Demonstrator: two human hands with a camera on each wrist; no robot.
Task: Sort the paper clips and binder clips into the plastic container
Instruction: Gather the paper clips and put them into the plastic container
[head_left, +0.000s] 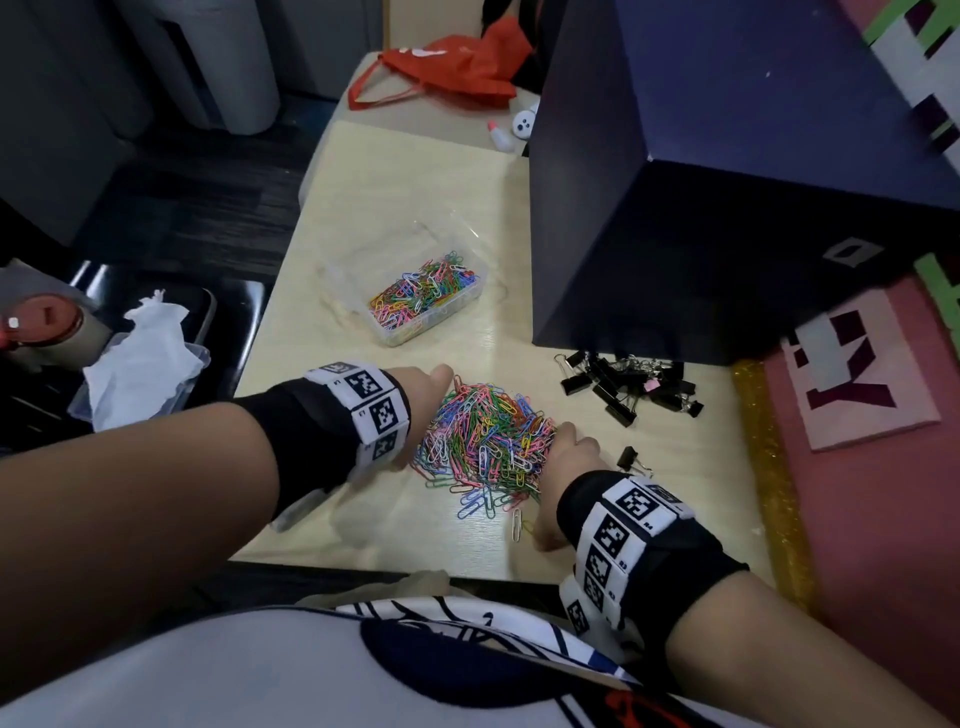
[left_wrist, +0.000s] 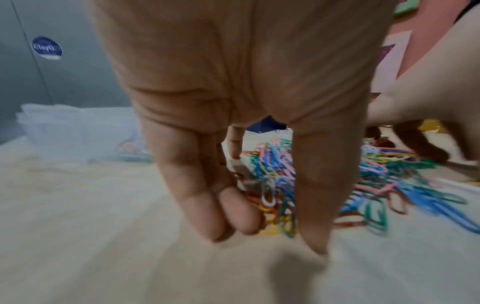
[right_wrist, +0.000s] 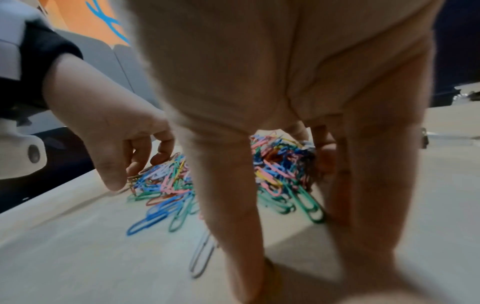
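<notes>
A heap of coloured paper clips (head_left: 485, 441) lies near the table's front edge. My left hand (head_left: 415, 421) cups its left side, fingers pointing down, tips on the table and against the clips (left_wrist: 275, 181). My right hand (head_left: 563, 460) cups the right side, thumb and fingers reaching down to the tabletop around the clips (right_wrist: 280, 164). Neither hand plainly holds any. The clear plastic container (head_left: 358, 291) stands beyond the heap, with paper clips in its right compartment. Black binder clips (head_left: 628, 387) lie in a cluster to the right, and one binder clip (head_left: 627, 460) lies by my right wrist.
A tall dark blue box (head_left: 727, 182) stands on the right of the table, just behind the binder clips. A red bag (head_left: 452, 67) and a small white bottle (head_left: 501, 137) lie at the far end. Left of the table is a tray with tissue (head_left: 140, 358).
</notes>
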